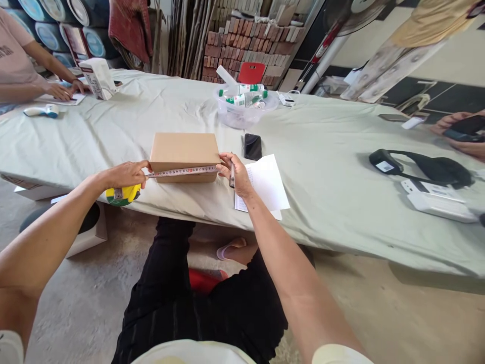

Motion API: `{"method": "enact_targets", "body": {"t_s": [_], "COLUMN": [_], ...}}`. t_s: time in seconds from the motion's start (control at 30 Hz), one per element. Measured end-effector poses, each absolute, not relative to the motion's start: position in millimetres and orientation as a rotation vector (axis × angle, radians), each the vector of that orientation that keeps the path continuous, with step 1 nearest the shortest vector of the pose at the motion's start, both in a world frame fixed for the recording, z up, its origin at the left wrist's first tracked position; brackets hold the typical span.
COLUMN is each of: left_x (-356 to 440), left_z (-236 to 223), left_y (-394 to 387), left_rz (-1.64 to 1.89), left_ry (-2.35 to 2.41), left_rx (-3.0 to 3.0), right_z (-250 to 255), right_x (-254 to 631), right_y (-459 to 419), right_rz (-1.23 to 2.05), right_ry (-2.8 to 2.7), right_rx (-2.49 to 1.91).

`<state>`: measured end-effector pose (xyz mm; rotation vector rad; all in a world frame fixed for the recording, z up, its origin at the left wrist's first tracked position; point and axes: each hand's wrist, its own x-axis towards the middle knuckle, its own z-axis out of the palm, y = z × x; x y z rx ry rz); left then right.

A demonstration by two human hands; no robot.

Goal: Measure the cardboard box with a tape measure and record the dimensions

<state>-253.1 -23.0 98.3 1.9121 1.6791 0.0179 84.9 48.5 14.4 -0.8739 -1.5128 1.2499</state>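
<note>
A closed brown cardboard box [185, 146] lies near the front edge of the cloth-covered table [322, 151]. Across its near side runs the white blade of a tape measure [123, 194], whose yellow-green case hangs below my left hand [129, 176]. That hand is closed on the tape at the box's left corner. At the right corner my right hand [235, 172] pinches the other end of the blade against the box. A pen [232, 175] is also tucked in the right hand's fingers. Beneath the right wrist lie white paper sheets [267, 184] with writing or print.
Behind the box are a black phone [252, 146] and a clear plastic basin [237, 119] with bottles. A black strapped headset [420, 167] and a white device [441, 199] lie at right. Other people's hands [68, 91] are at the far left and far right.
</note>
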Motion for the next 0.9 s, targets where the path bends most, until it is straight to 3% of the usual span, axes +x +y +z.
{"method": "enact_targets", "body": {"t_s": [0.9], "left_x": [-260], "left_z": [89], "left_y": [-19], "left_rz": [0.018], "left_ry": [1.594], "left_rx": [1.849], "right_z": [17], "right_x": [89], "right_y": [44], "right_rz": [1.131], "right_ry": [-1.599], "right_rx": [-0.950]}}
